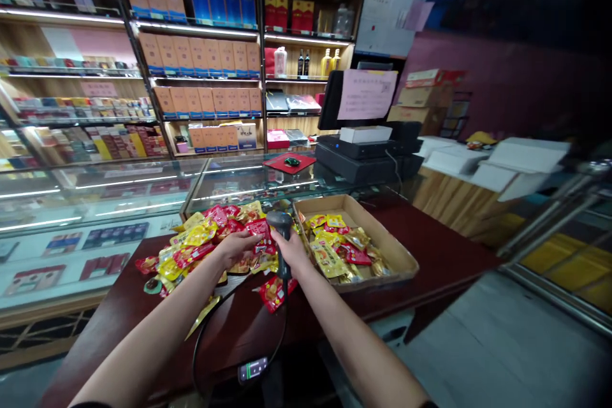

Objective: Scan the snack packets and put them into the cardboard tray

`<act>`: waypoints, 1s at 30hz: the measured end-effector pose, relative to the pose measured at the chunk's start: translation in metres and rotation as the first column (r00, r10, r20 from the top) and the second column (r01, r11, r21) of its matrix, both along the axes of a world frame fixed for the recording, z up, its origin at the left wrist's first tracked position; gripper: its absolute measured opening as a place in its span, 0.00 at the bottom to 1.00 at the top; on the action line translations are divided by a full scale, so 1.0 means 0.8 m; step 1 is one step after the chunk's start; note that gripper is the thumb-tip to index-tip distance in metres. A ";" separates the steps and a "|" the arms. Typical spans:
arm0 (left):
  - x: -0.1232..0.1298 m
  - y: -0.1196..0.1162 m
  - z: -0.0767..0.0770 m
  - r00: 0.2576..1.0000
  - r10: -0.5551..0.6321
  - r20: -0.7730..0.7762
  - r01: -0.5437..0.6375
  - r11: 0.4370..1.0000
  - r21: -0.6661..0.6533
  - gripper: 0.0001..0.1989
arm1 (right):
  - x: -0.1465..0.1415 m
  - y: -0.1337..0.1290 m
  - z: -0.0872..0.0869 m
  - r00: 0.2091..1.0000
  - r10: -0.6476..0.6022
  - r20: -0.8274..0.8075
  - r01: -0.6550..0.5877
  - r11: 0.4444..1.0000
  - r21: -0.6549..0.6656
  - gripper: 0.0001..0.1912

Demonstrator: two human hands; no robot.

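Note:
My right hand (291, 251) is wrapped round the handle of a dark barcode scanner (279, 222), its head pointing away from me. In my left hand (238, 248), just left of the scanner, a red snack packet (259, 231) is pinched at its edge. Below and behind that hand spreads a heap of red and yellow snack packets (201, 234) on the dark red counter (143, 312). To the right of my right hand stands a shallow cardboard box (401, 257) with several similar packets inside. One red packet (274, 294) lies near the scanner's cable (196, 350).
A phone (253, 370) lies at the counter's near edge. Behind are a glass display case (157, 169), a mouse (292, 161) on a red mat and a monitor (331, 102) with paper on it. Stocked shelves (205, 25) line the wall. A metal railing (549, 280) stands at right.

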State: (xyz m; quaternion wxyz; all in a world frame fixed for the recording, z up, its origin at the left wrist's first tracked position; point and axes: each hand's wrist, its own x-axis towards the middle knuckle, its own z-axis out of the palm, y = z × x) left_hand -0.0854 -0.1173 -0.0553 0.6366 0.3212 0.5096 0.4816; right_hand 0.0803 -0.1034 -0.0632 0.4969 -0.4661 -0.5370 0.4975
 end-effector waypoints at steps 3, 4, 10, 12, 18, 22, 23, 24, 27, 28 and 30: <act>0.027 0.019 0.018 0.997 -0.058 0.049 0.058 0.998 0.011 0.13 | 0.023 0.013 0.012 0.998 -0.051 -0.025 0.050 0.997 -0.057 0.19; 0.040 0.028 0.024 0.995 -0.082 0.057 0.082 0.997 0.015 0.11 | 0.035 0.017 0.017 0.997 -0.067 -0.039 0.064 0.995 -0.072 0.19; 0.143 0.085 0.046 0.984 -0.156 0.091 0.150 0.986 0.068 0.09 | 0.128 0.042 0.046 0.963 -0.248 -0.106 0.242 0.968 -0.066 0.19; 0.178 0.101 0.047 0.983 -0.161 0.088 0.156 0.986 0.063 0.08 | 0.160 0.048 0.051 0.949 -0.285 -0.135 0.282 0.958 -0.043 0.19; 0.250 0.138 0.041 0.958 -0.287 0.004 0.286 0.957 0.050 0.13 | 0.229 0.058 0.048 0.912 -0.380 -0.151 0.389 0.921 0.030 0.21; 0.256 0.139 0.038 0.962 -0.265 -0.067 0.267 0.963 0.031 0.19 | 0.240 0.050 0.045 0.902 -0.413 -0.125 0.418 0.908 0.015 0.20; 0.252 0.136 0.038 0.963 -0.259 -0.072 0.262 0.964 0.034 0.20 | 0.238 0.046 0.047 0.906 -0.404 -0.129 0.409 0.913 0.010 0.21; 0.246 0.132 0.038 0.963 -0.259 -0.074 0.262 0.964 0.040 0.21 | 0.233 0.042 0.048 0.913 -0.384 -0.140 0.389 0.921 0.005 0.21; 0.217 0.115 0.040 0.958 -0.274 -0.087 0.279 0.958 0.062 0.23 | 0.212 0.030 0.056 0.938 -0.294 -0.184 0.299 0.954 -0.005 0.23; 0.205 0.109 0.041 0.957 -0.276 -0.093 0.283 0.957 0.068 0.23 | 0.203 0.026 0.059 0.944 -0.268 -0.190 0.271 0.962 -0.011 0.24; 0.182 0.095 0.043 0.956 -0.269 -0.112 0.279 0.957 0.082 0.23 | 0.182 0.020 0.063 0.956 -0.228 -0.187 0.228 0.973 -0.018 0.24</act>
